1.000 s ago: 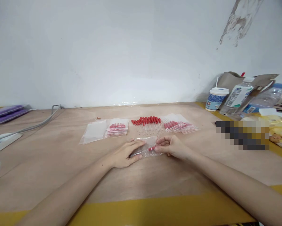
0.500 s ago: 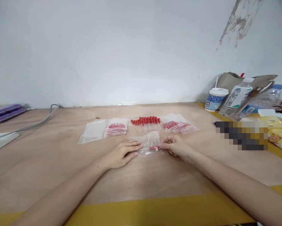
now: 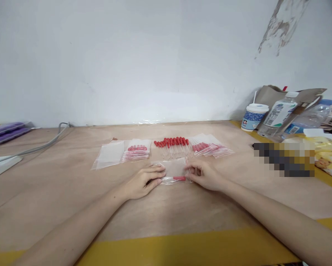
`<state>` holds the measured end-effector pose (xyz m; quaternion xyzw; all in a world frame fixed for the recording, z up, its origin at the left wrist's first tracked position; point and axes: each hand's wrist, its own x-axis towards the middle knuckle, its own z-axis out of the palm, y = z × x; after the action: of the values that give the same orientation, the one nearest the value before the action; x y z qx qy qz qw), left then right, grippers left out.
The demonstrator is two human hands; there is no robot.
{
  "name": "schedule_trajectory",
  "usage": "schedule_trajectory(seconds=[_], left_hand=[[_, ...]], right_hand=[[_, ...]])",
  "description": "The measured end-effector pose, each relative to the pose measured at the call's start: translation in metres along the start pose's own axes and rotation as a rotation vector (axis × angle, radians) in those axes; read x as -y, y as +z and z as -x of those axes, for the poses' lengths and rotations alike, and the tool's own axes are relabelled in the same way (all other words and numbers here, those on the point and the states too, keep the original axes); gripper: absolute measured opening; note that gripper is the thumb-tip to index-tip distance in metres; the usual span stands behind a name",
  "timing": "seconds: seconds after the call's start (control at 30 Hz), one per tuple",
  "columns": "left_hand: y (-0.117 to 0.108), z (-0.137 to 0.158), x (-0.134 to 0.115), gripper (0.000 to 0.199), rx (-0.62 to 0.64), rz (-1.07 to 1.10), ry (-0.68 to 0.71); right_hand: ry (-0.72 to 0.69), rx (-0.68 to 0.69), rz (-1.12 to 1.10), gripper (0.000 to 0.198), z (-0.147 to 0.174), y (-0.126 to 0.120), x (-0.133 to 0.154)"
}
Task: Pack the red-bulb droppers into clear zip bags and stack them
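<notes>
A clear zip bag (image 3: 175, 167) lies flat on the table between my hands. Inside its near edge is a dropper with a red bulb (image 3: 179, 178); the rest of it is hidden by my right hand. My left hand (image 3: 145, 181) rests on the bag's left edge, fingers stretched out and thumb apart. At the bag's right end, my right hand (image 3: 203, 175) has thumb and fingers closed beside the red bulb, pinching the dropper at the bag's mouth. Just beyond the bag lies a row of several loose red-bulbed droppers (image 3: 171, 142).
Stacked zip bags with red bulbs (image 3: 137, 148) and plain bags (image 3: 109, 155) lie left of the row. More filled bags (image 3: 210, 146) lie right. A paper cup (image 3: 254, 117), a bottle (image 3: 278, 116) and a yellow packet (image 3: 329, 155) stand far right. A grey cable (image 3: 44, 144) runs left.
The red bulb has shifted slightly left and toward me inside the bag, which now lies flatter. My right hand has turned a little, its thumb lower. My left hand has barely moved.
</notes>
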<state>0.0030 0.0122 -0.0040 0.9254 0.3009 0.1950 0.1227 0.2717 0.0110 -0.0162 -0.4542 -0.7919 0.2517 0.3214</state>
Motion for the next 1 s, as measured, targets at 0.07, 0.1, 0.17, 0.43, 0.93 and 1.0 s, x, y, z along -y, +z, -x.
schedule_trajectory(seconds=[0.07, 0.1, 0.17, 0.43, 0.93, 1.0], left_hand=[[0.000, 0.000, 0.000, 0.030, -0.022, 0.016, 0.012], [0.000, -0.001, -0.001, 0.029, -0.028, 0.022, 0.013], [0.000, -0.001, -0.001, 0.029, -0.025, 0.030, -0.001], [0.000, 0.000, 0.001, 0.032, 0.023, 0.067, -0.052], [0.000, 0.000, 0.001, 0.034, 0.032, 0.044, -0.020], [0.000, -0.001, 0.000, 0.033, 0.038, 0.045, -0.029]], right_hand=[[-0.044, 0.064, 0.097, 0.013, 0.000, -0.004, 0.005], [-0.053, 0.057, 0.142, 0.013, -0.001, -0.007, 0.007], [-0.047, -0.020, 0.243, 0.014, -0.008, -0.014, 0.010], [0.217, -0.342, 0.715, 0.022, -0.081, -0.025, -0.014], [0.209, -0.313, 0.255, 0.049, -0.091, -0.015, -0.017], [0.129, -0.366, 0.107, 0.055, -0.074, -0.019, -0.022]])
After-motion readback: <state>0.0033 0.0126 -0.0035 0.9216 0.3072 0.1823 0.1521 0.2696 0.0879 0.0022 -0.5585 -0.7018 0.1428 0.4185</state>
